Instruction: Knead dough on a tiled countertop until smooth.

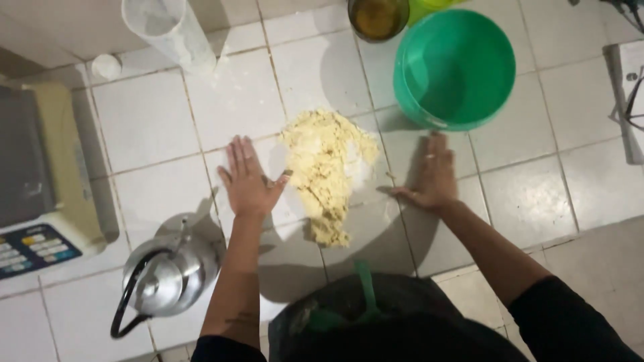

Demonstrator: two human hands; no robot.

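**Evenly Does It: Two Flat Hands Around a Crumbly Heap**

Broadly, the white tiled surface carries everything, and the work sits at its middle: a pale yellow, crumbly dough heap lying loose across the tile joints. To gather it well, I judge both hands should sweep inward together with palms low, so stray crumbs are pushed back to the pile rather than scattered into the grout lines.

The left hand lies flat and fully open, fingers spread, its thumb just touching the heap's left edge; it grips nothing. The right hand is also open and flat on the tile, holding nothing, a little apart from the heap's right side, near one loose crumb.

Beyond the heap stands a green plastic bucket, close enough to the right hand that a wide sweep could knock it. A metal kettle sits near the left forearm, and a weighing scale rests at the left edge.

The scale, a clear measuring jug and a dark-filled cup are cut off by the frame. What the bucket holds, if anything, is hard to read; it looks perhaps empty. The dark bulk at the bottom edge, with a green strip on it, cannot be identified.
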